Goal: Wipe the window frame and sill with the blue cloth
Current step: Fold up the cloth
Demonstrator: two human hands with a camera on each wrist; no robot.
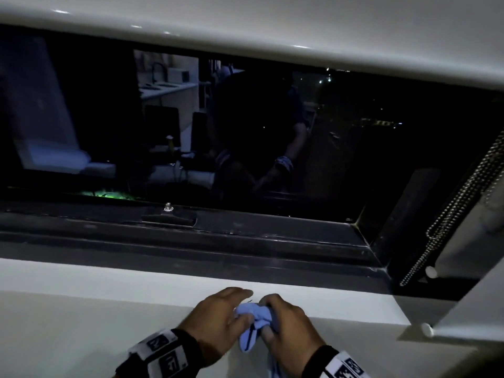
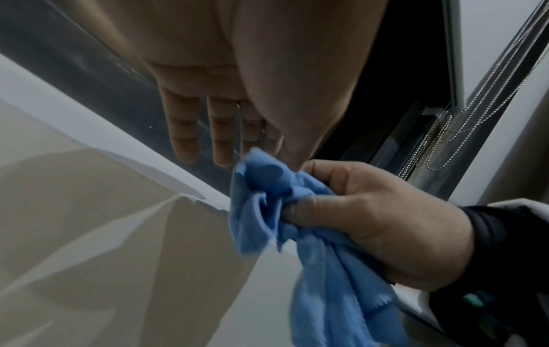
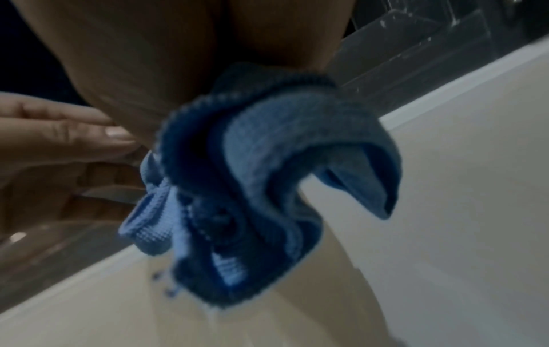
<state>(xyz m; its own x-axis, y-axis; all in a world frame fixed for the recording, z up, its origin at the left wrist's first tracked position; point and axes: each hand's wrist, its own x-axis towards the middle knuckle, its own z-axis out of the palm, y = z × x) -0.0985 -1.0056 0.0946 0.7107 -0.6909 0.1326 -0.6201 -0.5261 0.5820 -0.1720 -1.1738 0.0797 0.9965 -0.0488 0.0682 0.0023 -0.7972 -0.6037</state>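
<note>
The blue cloth (image 1: 255,321) is bunched into a crumpled wad in the right hand (image 1: 289,327), whose fingers and thumb curl around it just above the front edge of the white window sill (image 1: 109,279). From the left wrist view the thumb and forefinger clamp the cloth's middle; a folded knob of fabric sticks out above the fist toward the left hand, and a longer tail hangs down below the palm. The right wrist view shows the same wad in folds right under the hand, its stitched hem looping outward, though that picture is blurred and the exact finger placement cannot be read from it.

The left hand (image 1: 219,315) sits just beside the cloth, fingers straight and together, pointing toward the window. Its thumb side seems to touch the top of the wad, but the head view is too dim to be sure; it grips nothing.

Both hands are over the sill, near its front edge. Beyond them runs the dark window frame (image 1: 245,241) with its lower track, and a small metal stud (image 1: 167,207) stands on a latch plate at the frame's middle. The glass (image 1: 354,148) is dark and reflects the room. At the right, a beaded blind chain (image 1: 450,214) hangs in loops along the side of the frame, well apart from the hands. Both wrists wear black straps with white marked tags (image 1: 161,353).
</note>
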